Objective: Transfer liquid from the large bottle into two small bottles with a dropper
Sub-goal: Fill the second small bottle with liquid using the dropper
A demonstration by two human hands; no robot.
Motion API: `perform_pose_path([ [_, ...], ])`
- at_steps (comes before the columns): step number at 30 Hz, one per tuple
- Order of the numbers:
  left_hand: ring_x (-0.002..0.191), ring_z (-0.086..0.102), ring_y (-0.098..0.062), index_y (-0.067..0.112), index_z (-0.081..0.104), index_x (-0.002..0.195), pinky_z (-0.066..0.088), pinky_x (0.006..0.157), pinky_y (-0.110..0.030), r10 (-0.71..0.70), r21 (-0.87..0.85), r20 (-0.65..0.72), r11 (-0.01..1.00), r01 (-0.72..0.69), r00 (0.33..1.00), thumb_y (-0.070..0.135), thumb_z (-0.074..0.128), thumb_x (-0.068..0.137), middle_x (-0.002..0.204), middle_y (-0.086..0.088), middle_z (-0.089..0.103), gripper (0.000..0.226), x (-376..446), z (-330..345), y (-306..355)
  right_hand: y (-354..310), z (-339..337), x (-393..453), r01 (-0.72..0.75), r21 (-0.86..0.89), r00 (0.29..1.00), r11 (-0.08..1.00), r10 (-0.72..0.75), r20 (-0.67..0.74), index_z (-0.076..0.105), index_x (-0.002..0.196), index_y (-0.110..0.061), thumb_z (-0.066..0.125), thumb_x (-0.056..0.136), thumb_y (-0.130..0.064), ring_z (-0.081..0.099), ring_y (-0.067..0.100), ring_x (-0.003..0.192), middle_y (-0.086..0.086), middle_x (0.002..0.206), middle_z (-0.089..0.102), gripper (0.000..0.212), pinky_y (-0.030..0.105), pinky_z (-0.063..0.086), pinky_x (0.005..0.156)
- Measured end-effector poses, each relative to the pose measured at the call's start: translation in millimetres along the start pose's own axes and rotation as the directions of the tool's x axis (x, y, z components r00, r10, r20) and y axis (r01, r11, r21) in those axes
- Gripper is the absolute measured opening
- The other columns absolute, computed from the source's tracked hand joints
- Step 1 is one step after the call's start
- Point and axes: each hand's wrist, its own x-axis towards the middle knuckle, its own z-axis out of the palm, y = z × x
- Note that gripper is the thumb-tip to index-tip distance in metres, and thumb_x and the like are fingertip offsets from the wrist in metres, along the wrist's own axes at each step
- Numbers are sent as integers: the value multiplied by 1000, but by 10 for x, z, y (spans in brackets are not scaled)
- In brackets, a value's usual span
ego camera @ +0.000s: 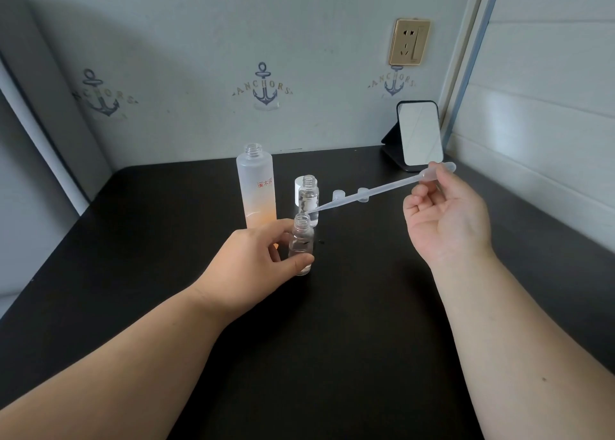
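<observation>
Head view: a person works at a black table [349,306] with the large bottle [256,190], frosted and uncapped, standing upright toward the back wall, a band of orange-tinted liquid in its lower part. Just right of the large bottle stands an open small bottle [308,200], clear, with liquid visible inside; a white cap [298,188] sits directly behind it. In front of the large bottle, nearer the camera, the left hand [256,260] grips a second small bottle [302,245], thumb curled across its lower body and fingers wrapped around its far side, holding it upright on the table with its mouth open. The right hand [446,216], raised well to the right of the large bottle, pinches the bulb end of a translucent plastic dropper [376,190] between thumb and curled fingers. The dropper slants down and leftward, its thin tip ending just above and beside the mouth of the gripped bottle, close to the side of the other small bottle. Two small translucent caps [337,195] [362,194] lie on the table right of the large bottle, behind the dropper's stem. Farther right of the large bottle, a small mirror [421,133] leans on its dark stand at the table's back corner, below a gold wall socket [408,42]. Anchor motifs [264,88] decorate the wall behind.
</observation>
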Motion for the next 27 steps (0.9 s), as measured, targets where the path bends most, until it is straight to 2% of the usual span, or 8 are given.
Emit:
perform_pose_path([
  [4, 76, 59, 1, 50, 61, 116, 42, 60, -8, -43, 4, -2, 999, 43, 999, 52, 71, 84, 93, 35, 66, 33, 8, 15, -20, 7, -3, -3, -3, 4, 1000, 1000, 3, 9, 79, 77, -9, 69, 91, -9, 57, 14, 57, 2, 75, 68, 17, 22, 46, 56],
  [9, 68, 57, 0, 50, 62, 109, 41, 59, -11, -32, -26, -32, 999, 32, 999, 60, 68, 82, 81, 42, 61, 30, 0, 9, 3, 9, -7, -4, -8, 13, 1000, 1000, 8, 10, 78, 75, -9, 70, 90, -11, 57, 14, 57, 2, 74, 68, 17, 22, 46, 55],
  [12, 63, 63, -5, 35, 70, 110, 49, 62, -20, -83, -172, -165, 984, 54, 983, 66, 59, 81, 85, 30, 68, 43, -33, -20, 9, 4, -10, 1, -12, 14, 1000, 1000, 12, 7, 78, 73, -9, 68, 92, -12, 57, 13, 57, 0, 74, 68, 21, 22, 46, 55],
  [16, 67, 64, -5, 32, 68, 86, 46, 63, -22, -128, -250, -387, 968, 29, 913, 47, 54, 97, 77, 17, 67, 23, -59, -71, 21, 9, -9, 0, -13, 17, 1000, 1000, 13, 7, 77, 74, -9, 69, 92, -11, 59, 13, 58, 1, 75, 69, 20, 22, 47, 55],
  [19, 83, 61, -1, 40, 57, 92, 47, 68, -21, -219, -291, -504, 954, 74, 835, 39, 60, 97, 88, 19, 62, 6, -21, -96, -29, 14, -10, -4, -15, 22, 1000, 1000, 14, 8, 78, 73, -9, 69, 91, -10, 61, 14, 60, 1, 76, 70, 20, 23, 48, 56],
  [20, 85, 59, 0, 42, 53, 96, 47, 69, -21, -241, -301, -521, 950, 88, 819, 37, 64, 95, 90, 17, 60, 11, -5, -96, -48, 13, -9, -5, -15, 19, 1000, 1000, 15, 8, 78, 72, -9, 70, 91, -11, 62, 14, 60, 2, 75, 70, 21, 23, 48, 57],
  [24, 96, 55, 15, 42, 42, 124, 44, 73, -14, -296, -357, -404, 922, 149, 865, 39, 73, 88, 109, 22, 56, 47, 60, -83, -120, 15, 6, -24, -21, 16, 1000, 1000, 21, 11, 79, 70, -8, 69, 90, -10, 64, 15, 62, 2, 75, 71, 22, 23, 49, 58],
  [27, 100, 56, 20, 47, 41, 131, 46, 74, -12, -303, -389, -268, 903, 185, 914, 45, 74, 86, 113, 31, 58, 57, 91, -39, -159, 14, 10, -36, -22, 8, 999, 1000, 22, 26, 78, 67, -10, 69, 87, -8, 65, 16, 64, 3, 76, 72, 22, 23, 50, 60],
])
